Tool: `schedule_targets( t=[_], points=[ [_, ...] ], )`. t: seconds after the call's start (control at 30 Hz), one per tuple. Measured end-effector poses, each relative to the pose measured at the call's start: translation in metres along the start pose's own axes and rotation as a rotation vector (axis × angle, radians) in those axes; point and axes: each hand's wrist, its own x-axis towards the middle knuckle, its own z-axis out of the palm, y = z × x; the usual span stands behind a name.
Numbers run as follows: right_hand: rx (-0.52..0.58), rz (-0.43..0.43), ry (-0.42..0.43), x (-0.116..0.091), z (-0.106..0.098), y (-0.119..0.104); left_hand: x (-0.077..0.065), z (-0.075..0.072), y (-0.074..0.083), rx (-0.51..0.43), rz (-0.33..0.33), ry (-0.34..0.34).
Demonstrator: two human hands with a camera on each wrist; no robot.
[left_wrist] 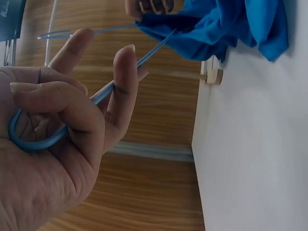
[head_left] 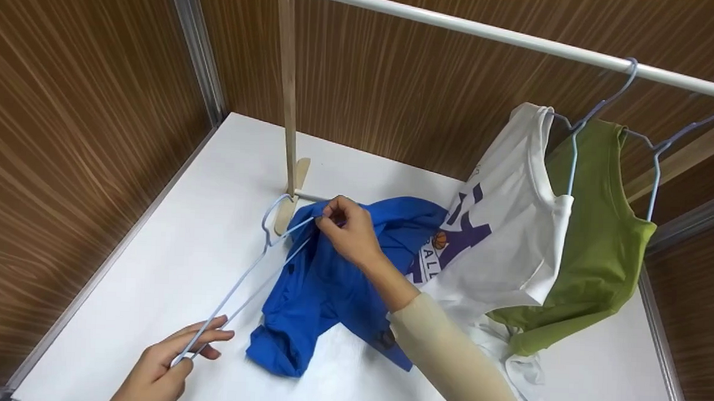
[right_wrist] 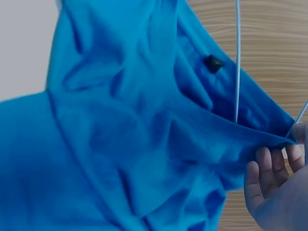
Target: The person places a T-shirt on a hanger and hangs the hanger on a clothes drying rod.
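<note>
My left hand (head_left: 164, 363) grips one end of a light blue wire hanger (head_left: 239, 283). In the left wrist view, that rounded hanger end (left_wrist: 36, 145) lies in the palm with fingers curled about it. The hanger's other end goes into the neck opening of a blue shirt (head_left: 342, 283), where the fabric hides it. My right hand (head_left: 354, 235) pinches the edge of that opening beside the wire. Part of the shirt lies crumpled on the white table. Inside the neckline shows a small dark tag (right_wrist: 213, 63) in the right wrist view.
A white rail (head_left: 458, 23) on a wooden post (head_left: 288, 103) crosses above. From it hang a white top (head_left: 511, 200) and an olive green top (head_left: 599, 250). White cloth (head_left: 526, 372) lies below them. Brown wood-grain panels (head_left: 87, 96) enclose the white table (head_left: 171, 235).
</note>
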Motion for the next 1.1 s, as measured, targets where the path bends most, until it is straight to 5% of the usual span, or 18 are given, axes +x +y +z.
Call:
schedule_targets(
  t=[0.23, 0.53, 0.77, 0.87, 1.1],
  points=[
    [0.129, -0.03, 0.035, -0.02, -0.013, -0.048, 0.017, 0.019, 0.004, -0.104, -0.168, -0.009],
    [0.243, -0.047, 0.051, -0.037, -0.016, -0.067, 0.034, 0.042, 0.0, -0.197, -0.113, -0.008],
    [0.248, -0.09, 0.066, -0.048, -0.016, -0.081, 0.046, 0.062, 0.001, -0.266, -0.134, 0.012],
    [0.25, -0.118, 0.071, -0.051, -0.018, -0.086, 0.051, 0.07, 0.001, -0.27, -0.098, 0.014],
    [0.227, -0.236, 0.142, -0.05, -0.029, -0.096, 0.061, 0.08, 0.005, -0.243, 0.103, 0.001]
  ],
)
